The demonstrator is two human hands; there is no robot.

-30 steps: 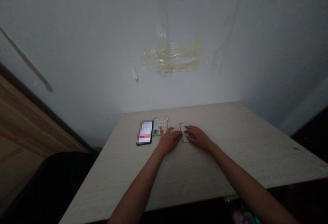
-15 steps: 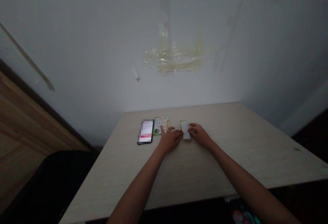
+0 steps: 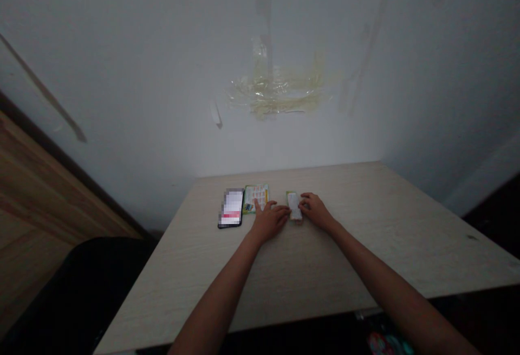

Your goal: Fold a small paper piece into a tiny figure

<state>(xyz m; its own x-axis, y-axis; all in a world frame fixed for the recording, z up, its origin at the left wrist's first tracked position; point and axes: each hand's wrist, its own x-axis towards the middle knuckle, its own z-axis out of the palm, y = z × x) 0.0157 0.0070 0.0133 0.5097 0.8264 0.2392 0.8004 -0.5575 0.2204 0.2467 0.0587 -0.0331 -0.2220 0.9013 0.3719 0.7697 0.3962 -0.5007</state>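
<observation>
Flanking a narrow card (image 3: 294, 205) on the bench (image 3: 365, 268), the left hand (image 3: 268, 222) and right hand (image 3: 316, 211) sit close together, grip unclear; a careless sideways push could skid it into the printed leaflet (image 3: 255, 198)

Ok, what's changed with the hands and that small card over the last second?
The right hand has slid rightward off the small card, uncovering it, with its fingertips now near the card's right edge. The left hand stayed beside the card's left edge. The phone and green printed card stayed put.
</observation>
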